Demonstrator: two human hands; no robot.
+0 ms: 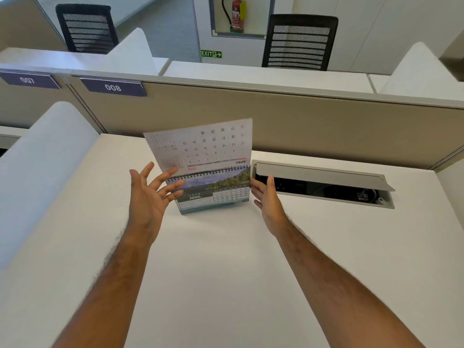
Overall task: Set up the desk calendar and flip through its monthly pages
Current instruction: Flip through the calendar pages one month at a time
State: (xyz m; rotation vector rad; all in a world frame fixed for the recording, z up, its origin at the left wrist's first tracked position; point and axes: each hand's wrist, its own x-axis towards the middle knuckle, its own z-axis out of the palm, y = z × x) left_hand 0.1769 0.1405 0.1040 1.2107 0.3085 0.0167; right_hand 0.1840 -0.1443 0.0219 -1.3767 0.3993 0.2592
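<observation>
Near the white desk's (226,272) far edge, the spiral-bound tent calendar (213,194) stands; right hand (267,199), fingers together, steadies its side while left hand (148,194), spread, frees the upright page (206,146).

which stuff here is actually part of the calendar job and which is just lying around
Part of the job:
- desk calendar, standing on the desk
- flipped page, raised above the spiral binding
- left hand, open
- right hand, at the calendar's right edge

Just there:
- open cable box
- chairs
- fire extinguisher
- exit sign
</observation>
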